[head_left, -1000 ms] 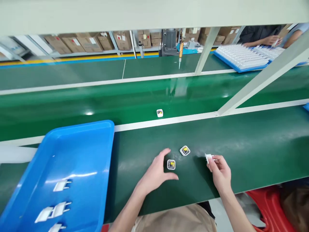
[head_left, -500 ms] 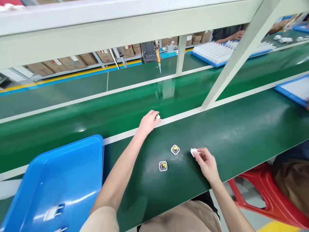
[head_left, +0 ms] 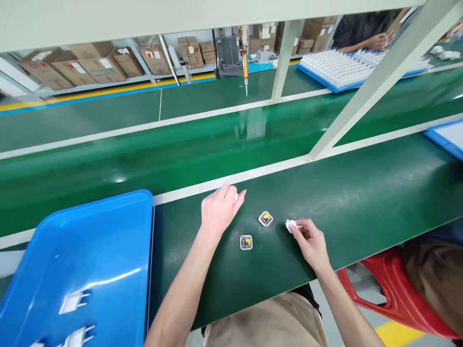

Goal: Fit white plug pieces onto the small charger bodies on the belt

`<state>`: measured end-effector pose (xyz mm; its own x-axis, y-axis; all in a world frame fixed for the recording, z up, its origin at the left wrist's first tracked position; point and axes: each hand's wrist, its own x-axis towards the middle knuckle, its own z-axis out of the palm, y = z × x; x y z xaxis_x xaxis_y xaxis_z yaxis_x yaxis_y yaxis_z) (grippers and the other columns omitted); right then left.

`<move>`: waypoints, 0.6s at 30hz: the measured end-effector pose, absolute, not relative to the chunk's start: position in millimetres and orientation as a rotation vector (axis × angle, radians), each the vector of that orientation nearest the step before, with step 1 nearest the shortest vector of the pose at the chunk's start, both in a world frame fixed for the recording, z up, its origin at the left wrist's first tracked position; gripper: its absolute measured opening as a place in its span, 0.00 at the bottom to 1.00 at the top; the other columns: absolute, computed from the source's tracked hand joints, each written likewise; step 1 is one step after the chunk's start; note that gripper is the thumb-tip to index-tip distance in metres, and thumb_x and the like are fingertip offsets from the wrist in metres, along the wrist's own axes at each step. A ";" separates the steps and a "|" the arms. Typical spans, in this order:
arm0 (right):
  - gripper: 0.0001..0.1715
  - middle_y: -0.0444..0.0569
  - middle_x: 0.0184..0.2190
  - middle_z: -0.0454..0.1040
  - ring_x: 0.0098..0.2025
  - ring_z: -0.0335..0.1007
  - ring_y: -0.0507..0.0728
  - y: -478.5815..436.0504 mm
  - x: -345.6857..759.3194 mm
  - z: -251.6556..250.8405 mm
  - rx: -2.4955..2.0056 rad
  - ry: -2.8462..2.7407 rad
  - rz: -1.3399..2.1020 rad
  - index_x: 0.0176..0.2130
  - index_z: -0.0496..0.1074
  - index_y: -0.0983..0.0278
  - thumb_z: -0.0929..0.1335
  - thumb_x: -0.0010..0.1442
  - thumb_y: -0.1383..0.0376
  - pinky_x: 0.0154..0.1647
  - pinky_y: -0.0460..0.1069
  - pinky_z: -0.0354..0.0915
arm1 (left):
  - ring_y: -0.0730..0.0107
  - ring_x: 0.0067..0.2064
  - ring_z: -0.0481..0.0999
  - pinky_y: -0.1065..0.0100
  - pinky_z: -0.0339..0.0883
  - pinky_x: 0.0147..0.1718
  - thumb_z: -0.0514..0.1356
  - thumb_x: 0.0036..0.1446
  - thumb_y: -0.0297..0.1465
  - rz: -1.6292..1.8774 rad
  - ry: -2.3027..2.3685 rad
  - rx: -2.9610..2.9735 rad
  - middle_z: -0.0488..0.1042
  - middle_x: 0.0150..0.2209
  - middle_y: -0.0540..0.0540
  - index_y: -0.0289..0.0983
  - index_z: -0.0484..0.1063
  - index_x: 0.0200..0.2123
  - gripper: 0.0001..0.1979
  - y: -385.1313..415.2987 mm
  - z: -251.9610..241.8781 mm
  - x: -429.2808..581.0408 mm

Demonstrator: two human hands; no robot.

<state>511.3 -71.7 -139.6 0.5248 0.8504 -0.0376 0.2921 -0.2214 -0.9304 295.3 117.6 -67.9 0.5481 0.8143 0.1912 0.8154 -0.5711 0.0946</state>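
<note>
Now your left hand (head_left: 219, 210) is curled around a small white square part (head_left: 235, 196), of which only a sliver shows past the fingertips; the grip reads as closed on it, just on the near side of the white strip (head_left: 275, 168) that edges the belt. Your right hand (head_left: 310, 239) pinches a white plug piece (head_left: 291, 225) between thumb and forefinger, its body poking out to the left of the fingertips.

Judgement on handling: these look like light, stiff moulded plastic shells, smooth and a bit slippery, small enough to flick away if squeezed off-centre. Take the square part by two opposite flat sides, not across the open face with the yellow and dark insides, which looks the more delicate side. The plug piece is best held by its body, leaving any prongs free; whether they are exposed here cannot be told.

Between your hands, two more square parts rest face-up on the green mat (head_left: 361, 202): one (head_left: 265, 219) just left of the right-hand fingertips, another (head_left: 246, 242) nearer you, below the left-hand thumb. They lie apart from each other and from both hands.

Left of your left forearm, a blue tray (head_left: 119, 212) holds a few white plug pieces (head_left: 72, 302). Far off, beyond your right hand, another person's hands work over a tray of white parts (head_left: 336, 67).
</note>
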 end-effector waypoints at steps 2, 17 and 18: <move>0.23 0.44 0.25 0.72 0.25 0.62 0.53 -72.1 511.4 -140.3 -1.769 -0.953 0.696 0.38 0.72 0.63 0.70 0.63 0.45 0.26 0.47 0.59 | 0.65 0.35 0.76 0.66 0.56 0.29 0.49 0.72 0.43 -0.378 -1.451 -2.712 0.76 0.36 0.42 0.38 0.73 0.36 0.20 115.2 -68.3 299.1; 0.23 0.45 0.26 0.75 0.25 0.67 0.53 -70.5 510.1 -134.5 -1.803 -0.939 0.701 0.38 0.72 0.62 0.71 0.61 0.44 0.26 0.46 0.64 | 0.63 0.34 0.78 0.67 0.53 0.24 0.63 0.63 0.44 -0.129 -1.477 -2.820 0.76 0.36 0.45 0.36 0.68 0.43 0.17 104.4 -87.7 306.0; 0.23 0.45 0.26 0.75 0.25 0.67 0.53 -70.5 510.2 -135.0 -1.801 -0.943 0.706 0.38 0.72 0.62 0.71 0.61 0.44 0.27 0.46 0.64 | 0.61 0.36 0.78 0.67 0.57 0.26 0.63 0.62 0.46 -0.161 -1.492 -2.830 0.76 0.37 0.44 0.36 0.67 0.44 0.20 103.1 -88.6 303.6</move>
<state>510.2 -70.5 -135.0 0.5358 0.8423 -0.0588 0.2943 -0.2517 -0.9220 303.6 103.1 -88.6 0.5614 0.8254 0.0599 0.8192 -0.5645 0.1015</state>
